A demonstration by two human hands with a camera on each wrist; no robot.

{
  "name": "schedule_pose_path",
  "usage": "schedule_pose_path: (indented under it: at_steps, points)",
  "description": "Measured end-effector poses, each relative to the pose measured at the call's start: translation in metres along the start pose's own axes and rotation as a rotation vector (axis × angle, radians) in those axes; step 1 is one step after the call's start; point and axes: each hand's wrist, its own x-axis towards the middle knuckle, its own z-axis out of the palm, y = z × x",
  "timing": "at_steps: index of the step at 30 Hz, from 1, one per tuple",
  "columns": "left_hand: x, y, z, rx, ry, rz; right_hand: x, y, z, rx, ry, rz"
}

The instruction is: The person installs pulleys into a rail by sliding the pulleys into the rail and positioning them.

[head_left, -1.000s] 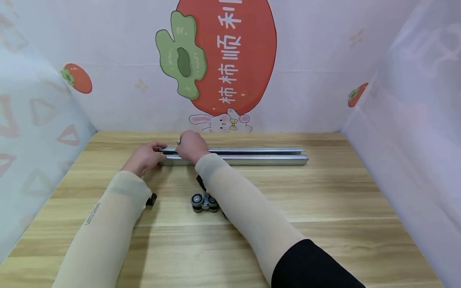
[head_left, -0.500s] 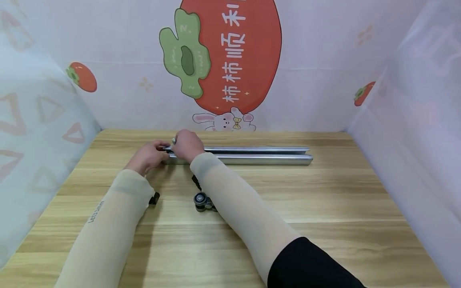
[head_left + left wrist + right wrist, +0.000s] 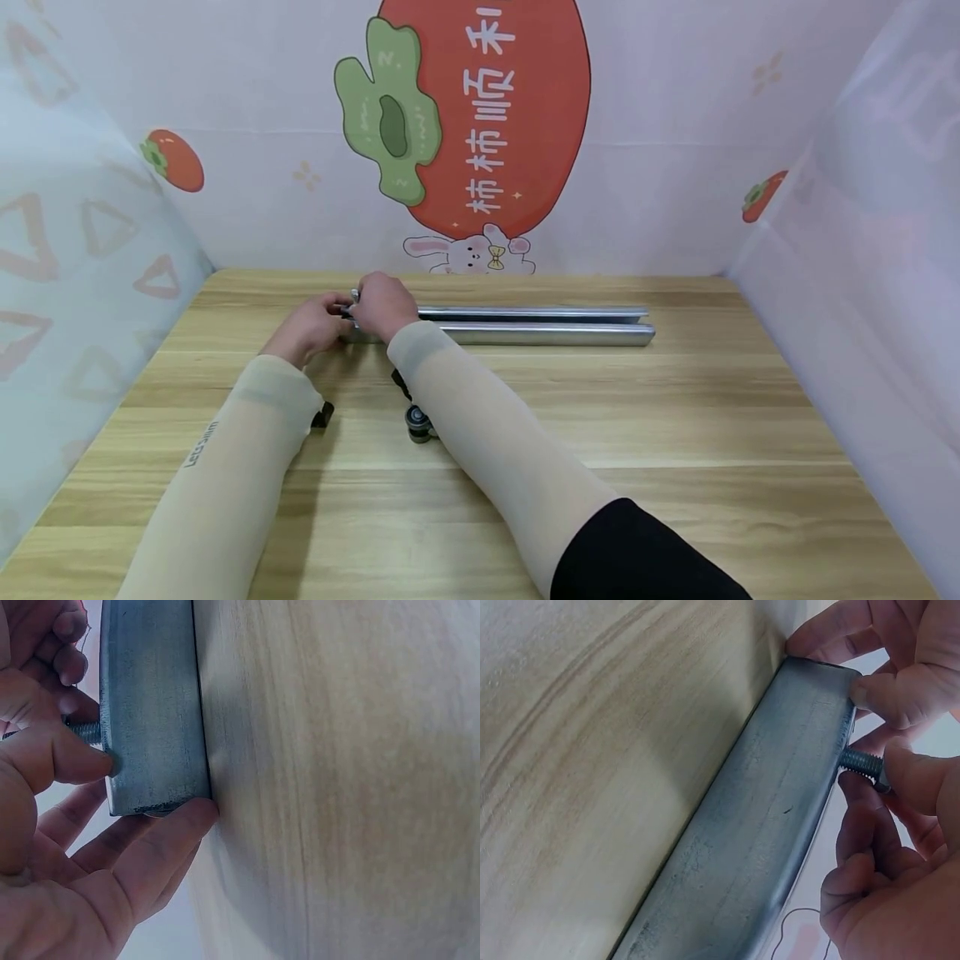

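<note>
A long silver metal rail (image 3: pixel 540 334) with a slot along its top lies crosswise on the table. At its left end, my left hand (image 3: pixel 307 327) grips it, thumb on the upper edge and fingers across the end face, as the left wrist view shows. Right beside it, my right hand (image 3: pixel 385 307) pinches a threaded bolt (image 3: pixel 862 762) between thumb and fingers. The bolt stands up out of the rail's slot near that end; whatever its lower end joins is hidden inside the rail.
A roller trolley (image 3: pixel 417 423) with dark wheels sits on the wooden table (image 3: pixel 720 467), partly hidden behind my right forearm. Printed white cloth (image 3: pixel 645 208) hangs at the back and both sides.
My right hand has slid left along the rail with the bolt, towards the left hand. My right forearm now covers more of the roller trolley. The left hand keeps its grip on the rail end.
</note>
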Motion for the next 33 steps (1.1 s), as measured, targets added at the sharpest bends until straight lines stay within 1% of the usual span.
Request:
schedule_pose_path:
  at_steps: [2, 5, 7, 9, 13, 15, 17, 20, 24, 27, 30, 33]
  points:
    - [0.0, 0.0, 0.0, 0.003, -0.002, 0.004, 0.0, 0.002, -0.001, 0.001, -0.021, -0.021]
    - [-0.001, 0.0, 0.001, 0.021, -0.003, 0.001, -0.001, 0.008, -0.006, -0.004, -0.083, -0.065]
    - [-0.002, -0.001, 0.001, 0.04, 0.003, -0.005, -0.001, 0.015, -0.013, 0.023, -0.11, -0.079]
    - [-0.002, -0.001, 0.001, 0.063, 0.009, -0.006, -0.003, 0.026, -0.025, 0.072, -0.124, -0.074]
    - [-0.001, -0.003, 0.001, 0.102, 0.023, -0.003, -0.008, 0.056, -0.056, 0.131, -0.133, -0.061]
    - [-0.001, -0.003, 0.001, 0.103, 0.021, -0.002, -0.012, 0.073, -0.072, 0.14, -0.15, -0.057]
    - [-0.001, -0.004, 0.0, 0.08, 0.014, -0.003, -0.016, 0.089, -0.085, 0.161, -0.155, -0.051]
    - [-0.001, -0.004, -0.001, 0.065, 0.009, -0.003, -0.025, 0.109, -0.102, 0.203, -0.158, -0.036]
    - [0.0, -0.003, -0.001, 0.073, 0.008, -0.004, -0.041, 0.133, -0.116, 0.266, -0.186, -0.034]
    - [0.001, -0.002, 0.0, 0.085, 0.004, 0.0, -0.056, 0.148, -0.125, 0.37, -0.245, 0.002]
    - [0.001, 0.0, 0.0, 0.085, -0.001, 0.002, -0.07, 0.162, -0.132, 0.489, -0.315, 0.091]
    - [-0.001, 0.001, 0.0, 0.083, -0.009, 0.001, -0.081, 0.176, -0.133, 0.565, -0.372, 0.175]
